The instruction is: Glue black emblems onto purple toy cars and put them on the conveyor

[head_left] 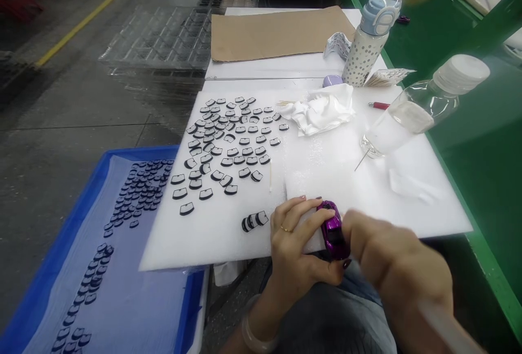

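At the front edge of the white foam board (326,169), my left hand (299,242) grips a small purple toy car (334,231), fingertips on its far end and thumb at its near end. My right hand (402,267) is closed just right of the car, its knuckles blurred. A pale, smeared shape shows at its lower side, and what its fingers hold cannot be made out. Several small black-edged pieces (255,221) lie in a short row left of my left hand. Many similar pieces (232,153) are spread over the board's left half.
A blue tray (104,163) with black pieces stands lower left. Crumpled white tissue (322,112), a clear bottle (424,104), a dotted bottle (367,38) and a red pen (379,105) are farther back. Cardboard (277,33) lies behind, with a green surface (489,136) along the right.
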A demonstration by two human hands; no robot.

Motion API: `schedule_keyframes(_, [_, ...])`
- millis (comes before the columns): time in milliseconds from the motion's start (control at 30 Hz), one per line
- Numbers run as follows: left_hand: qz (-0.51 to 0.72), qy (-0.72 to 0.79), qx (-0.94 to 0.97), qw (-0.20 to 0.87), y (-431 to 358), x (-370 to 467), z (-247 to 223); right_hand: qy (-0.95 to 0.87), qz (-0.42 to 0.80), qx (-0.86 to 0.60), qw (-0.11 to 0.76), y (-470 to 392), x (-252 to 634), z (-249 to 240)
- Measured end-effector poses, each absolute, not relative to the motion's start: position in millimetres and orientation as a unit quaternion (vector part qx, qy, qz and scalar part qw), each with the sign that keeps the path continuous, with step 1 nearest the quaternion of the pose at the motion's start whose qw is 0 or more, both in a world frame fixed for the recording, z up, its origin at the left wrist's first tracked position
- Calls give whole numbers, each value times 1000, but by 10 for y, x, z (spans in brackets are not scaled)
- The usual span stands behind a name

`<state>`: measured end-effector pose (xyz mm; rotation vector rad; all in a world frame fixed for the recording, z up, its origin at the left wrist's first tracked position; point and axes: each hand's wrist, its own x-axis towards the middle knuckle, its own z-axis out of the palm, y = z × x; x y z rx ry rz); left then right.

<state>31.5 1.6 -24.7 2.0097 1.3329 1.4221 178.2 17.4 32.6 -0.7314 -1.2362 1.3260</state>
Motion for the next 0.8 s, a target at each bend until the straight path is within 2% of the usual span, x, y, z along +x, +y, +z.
schedule_keyframes(167, [499, 474, 706, 168, 15, 333, -236, -534, 550, -324, 554, 210, 1781, 319])
schedule_keyframes(333, [501, 478, 703, 161, 13, 344, -236, -473, 550, -204, 657, -39, 1758, 344])
schedule_keyframes(700, [502, 485, 698, 157, 9, 365, -231, -464, 559, -230, 648, -71, 1733, 264])
schedule_keyframes(800, [504, 485, 697, 158, 9, 364, -228, -490, 529, -241, 649, -103, 1737, 252])
